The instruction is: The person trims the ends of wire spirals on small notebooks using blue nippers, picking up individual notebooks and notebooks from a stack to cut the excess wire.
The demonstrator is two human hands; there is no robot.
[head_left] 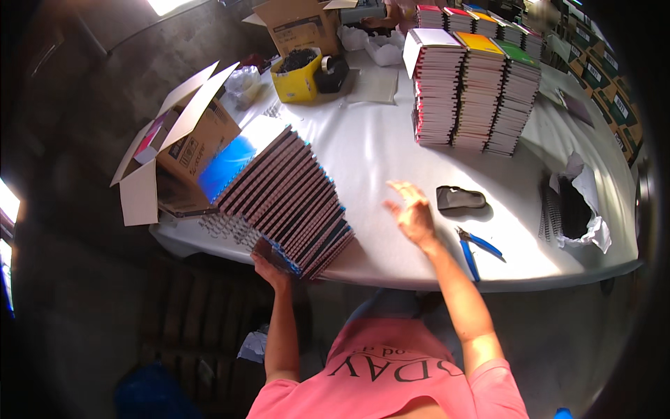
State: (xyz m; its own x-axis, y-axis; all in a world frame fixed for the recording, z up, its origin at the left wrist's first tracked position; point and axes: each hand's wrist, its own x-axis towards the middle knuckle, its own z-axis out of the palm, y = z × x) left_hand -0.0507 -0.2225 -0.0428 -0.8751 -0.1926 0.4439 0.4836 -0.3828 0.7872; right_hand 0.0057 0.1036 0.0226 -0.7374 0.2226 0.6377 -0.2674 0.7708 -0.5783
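Note:
A tall stack of spiral-bound notebooks (289, 199) with a blue and white top cover stands at the table's front left. My left hand (272, 271) is at the lower left side of this stack, near its bottom corner. Its fingers are partly hidden there, so their grip does not show. Over the table to the right of the stack, my right hand (413, 215) is raised with fingers apart and nothing in it. Close to its right lie a small dark grey pouch-like object (460, 198) and blue-handled pliers (477, 249).
An open cardboard box (199, 153) stands behind and left of the stack. Further back are a yellow container (296, 82) with black contents and another carton (300, 31). Stacked notebooks (474, 94) rise at the back right. Black binding coils (576, 206) in white wrapping lie at right.

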